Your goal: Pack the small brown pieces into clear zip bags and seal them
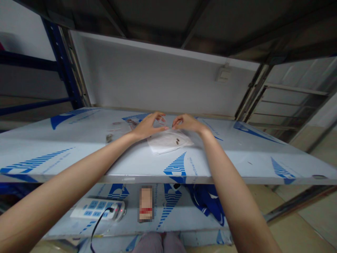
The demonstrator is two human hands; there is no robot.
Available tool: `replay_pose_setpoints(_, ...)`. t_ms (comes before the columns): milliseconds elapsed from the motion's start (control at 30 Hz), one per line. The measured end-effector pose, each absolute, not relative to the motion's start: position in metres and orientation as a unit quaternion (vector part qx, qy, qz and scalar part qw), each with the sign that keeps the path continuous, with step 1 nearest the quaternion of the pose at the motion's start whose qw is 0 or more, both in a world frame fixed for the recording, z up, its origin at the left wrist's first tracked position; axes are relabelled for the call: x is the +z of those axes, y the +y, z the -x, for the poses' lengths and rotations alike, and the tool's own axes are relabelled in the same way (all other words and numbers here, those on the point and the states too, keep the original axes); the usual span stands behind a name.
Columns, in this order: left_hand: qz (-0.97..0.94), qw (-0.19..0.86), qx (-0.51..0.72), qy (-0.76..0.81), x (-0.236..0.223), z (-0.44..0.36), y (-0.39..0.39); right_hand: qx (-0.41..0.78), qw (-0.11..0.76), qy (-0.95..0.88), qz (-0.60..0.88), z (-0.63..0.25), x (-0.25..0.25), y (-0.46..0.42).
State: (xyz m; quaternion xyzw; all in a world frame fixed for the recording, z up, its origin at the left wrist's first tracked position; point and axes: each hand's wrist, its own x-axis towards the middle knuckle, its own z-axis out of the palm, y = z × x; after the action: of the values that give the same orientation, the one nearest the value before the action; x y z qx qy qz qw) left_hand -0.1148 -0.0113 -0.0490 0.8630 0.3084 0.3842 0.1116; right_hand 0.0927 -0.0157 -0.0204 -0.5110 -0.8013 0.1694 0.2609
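White sheet material (168, 146), thin and creased, lies on the film-covered worktop (231, 154); its rear edge is partly masked by the hands, so its full outline cannot be traced; whether it is paper, cloth or a bag cannot be determined; two small dark pieces (177, 141) rest on its right portion, too small to identify; a clear item with a red mark (161, 122) shows between the left thumb and fingers, its remainder indistinct; small metallic parts (108, 137), blurred, lie left of the left forearm; on the lower shelf (126, 225), a pixelated patch conceals an object (146, 203), and blue fabric (206, 202) is partly covered by the right forearm; the person's legs are cut off at the bottom edge. Relative to the hands, the white sheet lies just below and between them, nearer the person; the two dark pieces sit just below the right hand. Left hand (147, 127): thumb extended, fingers curved, with a wide gap between them; contact with the red-marked item cannot be confirmed; right hand (187, 123): fingers curled inward, thumb and index tips close together above the rear of the sheet; whether a small piece is gripped there cannot be determined.
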Motion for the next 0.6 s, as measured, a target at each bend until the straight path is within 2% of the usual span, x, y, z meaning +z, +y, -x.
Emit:
replay_pose_setpoints(100,-0.866,0.115,0.359,0.329,-0.049,0.114,-0.013,0.212,0.382,-0.801,0.41,-0.085,-0.015,-0.018)
replay_pose_setpoints(167,-0.868,0.119,0.351,0.331,-0.049,0.113,-0.014,0.21,0.404,-0.804,0.383,-0.079,-0.013,-0.022)
replay_pose_setpoints(333,-0.866,0.13,0.362,0.318,-0.049,0.112,-0.015,0.148,0.345,-0.83,0.413,-0.073,-0.012,-0.028)
replay_pose_setpoints(500,-0.861,0.142,0.38,0.306,-0.048,0.114,-0.015,0.126,0.366,-0.803,0.453,-0.088,-0.009,-0.026)
replay_pose_setpoints(600,-0.86,0.14,0.379,0.312,-0.048,0.114,-0.014,0.155,0.286,-0.792,0.516,-0.098,-0.009,-0.026)
